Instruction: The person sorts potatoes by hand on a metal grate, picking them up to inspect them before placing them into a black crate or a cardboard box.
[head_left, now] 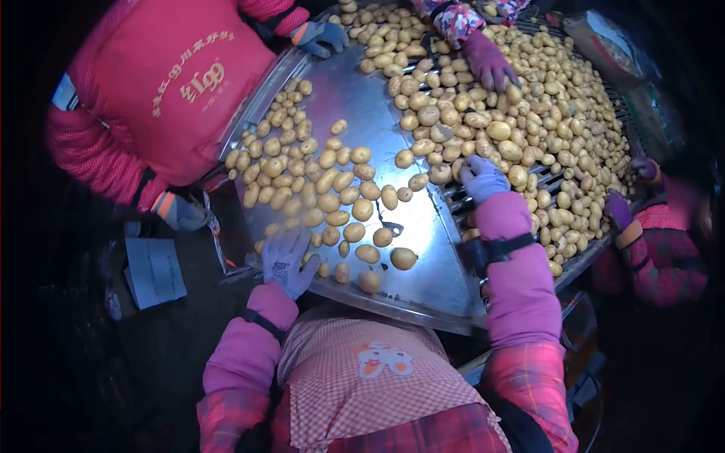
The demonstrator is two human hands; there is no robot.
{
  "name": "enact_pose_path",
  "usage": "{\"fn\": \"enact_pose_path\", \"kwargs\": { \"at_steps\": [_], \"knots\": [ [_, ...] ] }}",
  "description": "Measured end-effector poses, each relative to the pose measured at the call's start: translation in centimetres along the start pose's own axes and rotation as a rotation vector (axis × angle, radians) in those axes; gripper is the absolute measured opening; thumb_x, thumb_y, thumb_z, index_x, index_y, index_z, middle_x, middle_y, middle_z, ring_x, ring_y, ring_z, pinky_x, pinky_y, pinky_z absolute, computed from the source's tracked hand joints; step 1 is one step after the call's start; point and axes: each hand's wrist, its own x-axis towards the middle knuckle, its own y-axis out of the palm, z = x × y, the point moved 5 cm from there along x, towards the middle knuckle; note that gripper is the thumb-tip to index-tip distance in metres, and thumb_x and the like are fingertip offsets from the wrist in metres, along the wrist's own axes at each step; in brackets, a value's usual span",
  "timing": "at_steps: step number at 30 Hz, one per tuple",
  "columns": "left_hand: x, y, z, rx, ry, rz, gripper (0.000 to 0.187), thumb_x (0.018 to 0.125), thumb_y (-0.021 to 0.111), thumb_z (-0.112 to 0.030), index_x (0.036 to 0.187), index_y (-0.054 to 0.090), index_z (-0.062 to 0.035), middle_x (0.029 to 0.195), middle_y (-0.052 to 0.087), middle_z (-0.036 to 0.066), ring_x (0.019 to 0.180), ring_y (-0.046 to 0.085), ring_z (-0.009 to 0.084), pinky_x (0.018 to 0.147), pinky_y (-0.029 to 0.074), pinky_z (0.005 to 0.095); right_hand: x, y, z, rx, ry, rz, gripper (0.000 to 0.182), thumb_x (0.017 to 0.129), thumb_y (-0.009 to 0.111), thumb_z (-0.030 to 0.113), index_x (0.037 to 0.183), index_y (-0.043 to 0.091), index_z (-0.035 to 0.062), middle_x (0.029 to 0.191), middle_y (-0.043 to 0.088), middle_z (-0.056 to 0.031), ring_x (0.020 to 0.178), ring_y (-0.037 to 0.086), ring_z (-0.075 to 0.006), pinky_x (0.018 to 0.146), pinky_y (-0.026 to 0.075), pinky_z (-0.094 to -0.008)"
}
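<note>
My left hand [287, 260], in a pale glove, lies palm down with its fingers spread at the near left edge of the metal tray [434, 260]. Its fingertips reach small potatoes [293, 225]. Over the slatted rack my right hand [483, 180], gloved too, has its fingers bent downward among the potatoes [510, 151]. One potato [458, 167] is right beside its fingertips; what lies under the fingers is hidden. Loose potatoes [328, 202] are scattered over the tray's left half, and a dense heap [574, 143] covers the rack.
A person in a red apron [189, 83] stands at the left, one gloved hand [321, 38] on the tray's far edge. Another person's purple glove [491, 62] touches potatoes at the top. A third person [668, 241] is at the right. A grey box [155, 272] lies low left.
</note>
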Motion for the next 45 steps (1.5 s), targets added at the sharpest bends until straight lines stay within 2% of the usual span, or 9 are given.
{"fn": "enact_pose_path", "kwargs": {
  "at_steps": [3, 7, 15, 18, 25, 29, 37, 39, 45],
  "knots": [
    [0.0, -0.1, -0.1, -0.033, -0.023, 0.002, 0.054, 0.076, 0.069, -0.028, 0.125, 0.057, -0.01, 0.127, 0.054, 0.013, 0.124, 0.045, 0.0377, 0.105, 0.032, 0.0525, -2.1, -0.3, -1.1, 0.101, -0.017, 0.132, 0.03, 0.086, 0.064, 0.028, 0.109, 0.067, 0.01, 0.087, 0.069, -0.0139, 0.084, 0.068, -0.0275, 0.081, 0.052, -0.0359],
    [-0.1, -0.1, 0.0, -0.025, -0.007, -0.037, 0.053, 0.076, 0.069, -0.028, 0.124, 0.058, -0.0095, 0.126, 0.055, 0.013, 0.123, 0.045, 0.0377, 0.105, 0.033, 0.0517, -5.4, 1.6, 1.8, 0.115, -0.236, -0.022, 0.048, 0.085, 0.063, 0.029, 0.129, 0.056, 0.0099, 0.125, 0.058, -0.0211, 0.115, 0.057, -0.0359, 0.1, 0.045, -0.0417],
    [-0.6, 0.6, 0.7, -0.033, -0.01, -0.059, 0.052, 0.077, 0.069, -0.032, 0.123, 0.059, -0.0103, 0.125, 0.056, 0.012, 0.123, 0.046, 0.037, 0.105, 0.033, 0.0513, -12.8, 3.4, 9.6, 0.219, -0.528, 0.107, 0.035, 0.083, 0.064, 0.021, 0.116, 0.063, 0.0097, 0.117, 0.062, -0.0175, 0.106, 0.06, -0.0377, 0.09, 0.049, -0.0456],
    [-0.5, 0.5, 0.8, -0.053, -0.002, -0.059, 0.052, 0.077, 0.069, -0.032, 0.123, 0.06, -0.0108, 0.127, 0.055, 0.012, 0.124, 0.045, 0.0367, 0.105, 0.032, 0.0509, -14.0, 2.8, 9.1, 0.382, -0.128, 0.169, 0.03, 0.084, 0.063, 0.021, 0.112, 0.064, 0.0084, 0.114, 0.063, -0.0161, 0.102, 0.061, -0.0375, 0.089, 0.049, -0.0456],
    [-0.3, -1.9, -1.1, -0.151, 0.149, -0.166, 0.045, 0.079, 0.068, -0.029, 0.118, 0.061, -0.0082, 0.119, 0.058, 0.013, 0.114, 0.052, 0.0347, 0.097, 0.038, 0.0499, -19.2, 5.3, 11.8, 0.173, -0.295, 0.045, 0.041, 0.082, 0.067, 0.023, 0.12, 0.062, 0.0098, 0.126, 0.057, -0.0202, 0.113, 0.056, -0.0397, 0.098, 0.046, -0.046],
    [0.7, -0.7, -4.7, -0.493, 0.27, 0.143, 0.042, 0.08, 0.067, -0.026, 0.116, 0.061, -0.0058, 0.104, 0.063, 0.013, 0.097, 0.061, 0.0315, 0.083, 0.044, 0.0472, -20.9, 5.0, 14.6, 0.021, -0.326, -0.001, 0.046, 0.082, 0.067, 0.025, 0.125, 0.06, 0.0128, 0.13, 0.055, -0.0182, 0.114, 0.056, -0.0386, 0.097, 0.046, -0.0458],
    [3.2, 2.5, -7.6, -0.079, 0.307, 0.503, 0.049, 0.084, 0.058, -0.038, 0.121, 0.054, -0.006, 0.094, 0.067, 0.014, 0.084, 0.066, 0.0292, 0.068, 0.047, 0.0459, -19.2, 8.8, 11.6, 0.105, -0.115, 0.187, 0.052, 0.079, 0.069, 0.023, 0.126, 0.055, 0.006, 0.114, 0.06, -0.0176, 0.096, 0.061, -0.0351, 0.084, 0.05, -0.0442],
    [3.2, 3.2, -7.6, -0.083, 0.254, 0.493, 0.048, 0.083, 0.057, -0.039, 0.119, 0.054, -0.0069, 0.096, 0.068, 0.014, 0.087, 0.067, 0.03, 0.066, 0.047, 0.0454, -20.0, 9.7, 9.8, 1.075, 0.456, 0.498, 0.049, 0.087, 0.064, 0.032, 0.123, 0.054, 0.0006, 0.101, 0.064, -0.0172, 0.084, 0.064, -0.031, 0.078, 0.052, -0.0415],
    [4.1, 2.1, -8.1, -0.762, -0.098, 0.528, 0.053, 0.085, 0.066, -0.027, 0.129, 0.051, -0.0015, 0.106, 0.063, 0.021, 0.099, 0.063, 0.0289, 0.092, 0.048, 0.0387, -23.5, 9.5, 8.0, 2.018, 0.488, 0.294, 0.06, 0.094, 0.055, 0.053, 0.13, 0.048, 0.0055, 0.119, 0.06, -0.0182, 0.106, 0.062, -0.0299, 0.09, 0.052, -0.0431]
  ]
}}
